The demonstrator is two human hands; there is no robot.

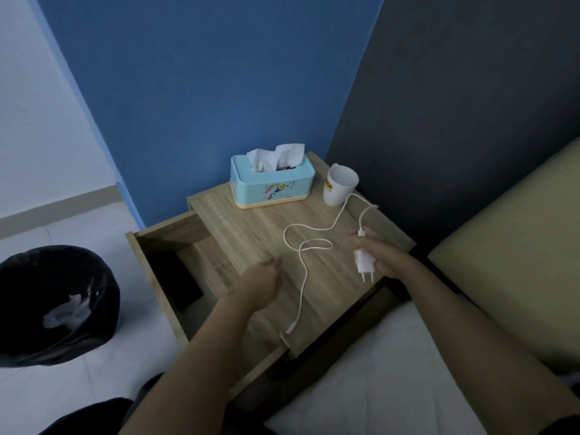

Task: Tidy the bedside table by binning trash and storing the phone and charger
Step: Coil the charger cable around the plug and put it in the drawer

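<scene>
White charger [364, 262] in right hand [381, 254], near table edge [389, 274].

- blue tissue box [272, 185] at the tabletop's back edge, white tissue sticking out
- white mug [339, 189] just right of it
- mattress [361, 368] at lower right

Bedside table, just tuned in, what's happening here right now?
A person is tidying it. The right hand holds the white charger plug, while its cable trails loose across the table top. The left hand hovers near the cable, holding nothing visible. The drawer is pulled open with a dark flat object, probably the phone, inside. White trash lies in the bin. A tissue box and cup stand at the back.
</scene>
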